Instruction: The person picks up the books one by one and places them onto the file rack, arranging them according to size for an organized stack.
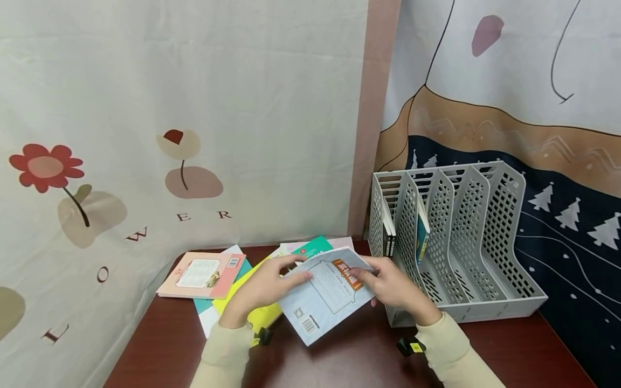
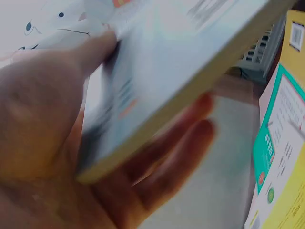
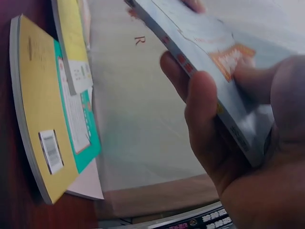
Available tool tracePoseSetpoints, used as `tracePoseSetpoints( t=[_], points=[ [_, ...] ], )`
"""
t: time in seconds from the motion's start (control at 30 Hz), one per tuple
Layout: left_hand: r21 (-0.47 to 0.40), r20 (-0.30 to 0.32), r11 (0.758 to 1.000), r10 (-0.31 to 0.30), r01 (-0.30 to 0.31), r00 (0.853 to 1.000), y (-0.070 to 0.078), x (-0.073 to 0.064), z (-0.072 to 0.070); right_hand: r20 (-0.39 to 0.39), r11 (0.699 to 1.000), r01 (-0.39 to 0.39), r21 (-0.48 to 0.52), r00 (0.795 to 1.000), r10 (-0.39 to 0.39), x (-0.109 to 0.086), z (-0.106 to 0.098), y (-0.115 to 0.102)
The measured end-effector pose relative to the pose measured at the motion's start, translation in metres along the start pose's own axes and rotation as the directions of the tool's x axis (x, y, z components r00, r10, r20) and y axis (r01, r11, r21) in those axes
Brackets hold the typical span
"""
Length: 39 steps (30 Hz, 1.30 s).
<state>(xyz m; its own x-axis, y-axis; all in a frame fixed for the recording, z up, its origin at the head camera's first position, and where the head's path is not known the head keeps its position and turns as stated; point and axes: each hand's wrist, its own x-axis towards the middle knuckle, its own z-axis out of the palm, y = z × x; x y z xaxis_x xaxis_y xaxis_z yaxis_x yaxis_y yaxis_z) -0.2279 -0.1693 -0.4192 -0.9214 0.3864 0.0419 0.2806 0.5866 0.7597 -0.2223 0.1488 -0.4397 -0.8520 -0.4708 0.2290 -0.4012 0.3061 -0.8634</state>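
A pale blue paperback book (image 1: 310,310) is held tilted above the table by both hands, its cover with an orange title block and a barcode facing up. My left hand (image 1: 264,288) grips its left side, thumb on top; in the left wrist view the fingers pass beneath the book (image 2: 157,81). At the opposite edge, my right hand (image 1: 395,283) pinches it, thumb on the orange block and fingers curled under the spine, as the right wrist view shows. Behind and left of the hands lie loose books, including a pink one (image 1: 215,290), a yellow one (image 1: 267,318) and a green one (image 1: 315,246).
A grey perforated file rack (image 1: 485,311) with several slots stands on the right of the dark red table (image 1: 145,345). Two of its left slots hold thin books, a black-and-white one (image 1: 389,237) and a blue-green one (image 1: 422,237). Printed curtains hang behind.
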Motion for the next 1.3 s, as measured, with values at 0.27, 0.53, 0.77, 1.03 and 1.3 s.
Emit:
tracePoseSetpoints(
  t=[0.27,0.53,0.77,1.03,1.3],
  points=[
    [-0.053,0.187,0.998,0.025,-0.015,0.982,0.006,-0.002,0.008,-0.009,0.996,0.059,-0.06,0.998,-0.059,0.002,0.003,-0.002],
    [0.019,0.033,0.987,0.16,-0.161,0.987,0.01,0.003,0.015,-0.185,0.993,-0.103,0.05,0.976,0.11,0.007,-0.001,-0.006],
    [0.012,-0.042,0.985,0.173,-0.172,0.984,0.012,0.002,0.017,-0.21,0.975,-0.139,0.175,0.962,0.175,0.008,-0.01,-0.005],
    [-0.094,-0.054,0.982,0.157,-0.161,0.986,0.013,0.0,0.015,-0.166,0.935,-0.145,0.323,0.964,0.207,0.006,-0.015,-0.003],
    [-0.168,-0.017,0.972,0.164,-0.165,0.986,0.015,0.002,0.018,-0.07,0.912,-0.143,0.384,0.981,0.183,0.005,-0.01,-0.007]
  ],
)
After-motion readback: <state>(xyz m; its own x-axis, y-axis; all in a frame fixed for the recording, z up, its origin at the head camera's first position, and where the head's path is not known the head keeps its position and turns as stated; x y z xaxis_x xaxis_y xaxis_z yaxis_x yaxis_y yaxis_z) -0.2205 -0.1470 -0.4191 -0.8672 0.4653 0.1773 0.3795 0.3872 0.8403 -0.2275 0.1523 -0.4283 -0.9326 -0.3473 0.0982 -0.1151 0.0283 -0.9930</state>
